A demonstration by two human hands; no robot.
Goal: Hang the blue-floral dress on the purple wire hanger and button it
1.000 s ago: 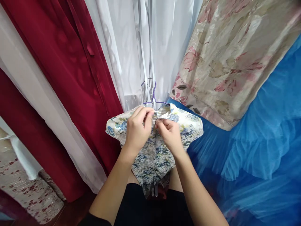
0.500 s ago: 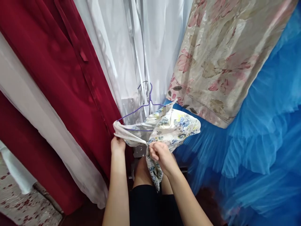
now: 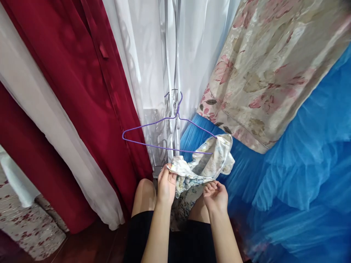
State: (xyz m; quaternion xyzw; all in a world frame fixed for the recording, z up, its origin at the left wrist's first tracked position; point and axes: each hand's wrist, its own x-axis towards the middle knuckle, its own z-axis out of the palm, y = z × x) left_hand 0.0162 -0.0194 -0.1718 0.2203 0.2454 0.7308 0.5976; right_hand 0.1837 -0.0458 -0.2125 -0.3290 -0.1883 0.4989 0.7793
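Observation:
A white garment with a blue and yellow floral print (image 3: 219,155) hangs by one side from the right arm of a purple wire hanger (image 3: 153,146). The hanger's left arm is bare. My left hand (image 3: 166,182) is closed on the garment's left edge, below the hanger's lower bar. With curled fingers my right hand (image 3: 215,193) grips the lower edge of the same garment, to the right. The cloth is stretched between both hands, and its lower part drops between the knees. The hanger's hook shows in front of white ribbons (image 3: 170,69).
Long white fabric (image 3: 192,54) hangs behind the hanger. Dark red drapes (image 3: 90,109) and a pale panel (image 3: 55,120) hang at left. On the right are a beige floral cloth (image 3: 252,80) and ruffled blue tulle (image 3: 296,175). Dark floor (image 3: 93,244) shows at lower left.
The garment's left side has come off the hanger's left arm, which is now bare. My left hand has moved right with the cloth; my right hand has shifted right and slightly down.

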